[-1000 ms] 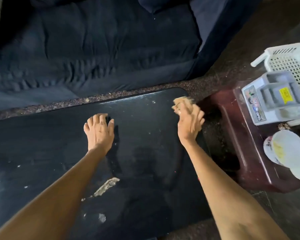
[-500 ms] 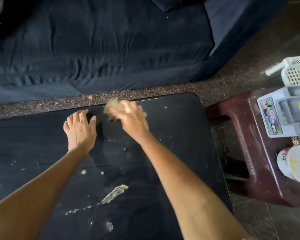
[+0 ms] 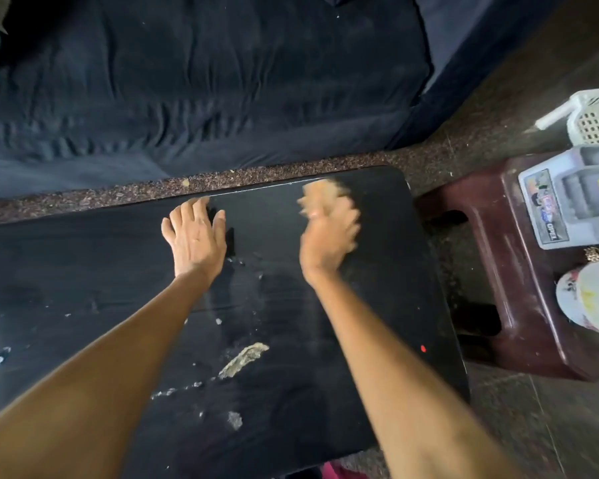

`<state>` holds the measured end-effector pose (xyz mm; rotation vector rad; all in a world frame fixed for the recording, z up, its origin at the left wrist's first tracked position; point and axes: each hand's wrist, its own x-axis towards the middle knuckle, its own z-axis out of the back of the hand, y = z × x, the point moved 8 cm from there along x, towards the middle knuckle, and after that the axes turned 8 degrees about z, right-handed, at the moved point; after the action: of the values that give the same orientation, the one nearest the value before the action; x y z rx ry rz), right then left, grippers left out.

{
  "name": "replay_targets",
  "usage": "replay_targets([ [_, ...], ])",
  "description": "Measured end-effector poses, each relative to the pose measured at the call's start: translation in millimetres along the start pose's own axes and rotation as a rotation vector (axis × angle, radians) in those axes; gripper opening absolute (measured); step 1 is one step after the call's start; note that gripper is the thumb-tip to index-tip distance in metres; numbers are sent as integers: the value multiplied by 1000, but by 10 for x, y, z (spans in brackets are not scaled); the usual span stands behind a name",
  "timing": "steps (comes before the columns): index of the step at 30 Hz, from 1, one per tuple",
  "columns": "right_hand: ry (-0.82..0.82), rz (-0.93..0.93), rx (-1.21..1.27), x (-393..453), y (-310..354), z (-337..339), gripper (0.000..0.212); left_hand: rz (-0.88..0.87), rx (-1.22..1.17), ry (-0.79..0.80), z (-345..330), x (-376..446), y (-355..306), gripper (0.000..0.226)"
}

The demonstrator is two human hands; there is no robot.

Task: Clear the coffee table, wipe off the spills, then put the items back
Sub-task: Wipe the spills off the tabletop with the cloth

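Coffee table (image 3: 83, 271): sofa (image 3: 187, 81) behind it, stool (image 3: 498, 271) to its right. On table: left hand (image 3: 194, 236) flat, right hand (image 3: 329, 236) with cloth (image 3: 324, 193) near far right corner; spill (image 3: 242, 359) nearer. On stool: container (image 3: 567, 209), cup (image 3: 588, 299); basket (image 3: 595, 115) behind.

Dim room light leaves the dark coffee table (image 3: 83, 271) murky, while motion blur smears the right hand (image 3: 329, 233).

A dark navy sofa (image 3: 201, 84) fills the far side of the room, its cushions creased. A strip of speckled brown floor (image 3: 481, 140) runs along the sofa's front edge. Right of the sofa, a maroon plastic stool (image 3: 498, 271) stands on the floor.
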<state>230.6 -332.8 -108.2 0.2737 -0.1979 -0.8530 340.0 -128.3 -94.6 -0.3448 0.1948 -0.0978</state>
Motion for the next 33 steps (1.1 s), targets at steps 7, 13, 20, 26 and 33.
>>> replay_targets([
  [7, 300, 841, 31, -1116, 549, -78, 52, 35, 0, -14, 54, -334, -210, 45],
  [13, 14, -111, -68, -233, -1885, 668, 47, 3, -33, 20, -139, -748, -452, 43],
  [20, -86, -306, 132, -597, -1887, 703, 49, 17, -22, 9, -68, -1052, -276, 43],
  [26, 253, 626, 219, -1872, -70, 259, 30, 103, 8, -33, 47, -1180, -46, 42],
  [33, 82, 684, -52, -1724, -822, 535, 43, 46, 13, -8, 7, -1355, -85, 42],
])
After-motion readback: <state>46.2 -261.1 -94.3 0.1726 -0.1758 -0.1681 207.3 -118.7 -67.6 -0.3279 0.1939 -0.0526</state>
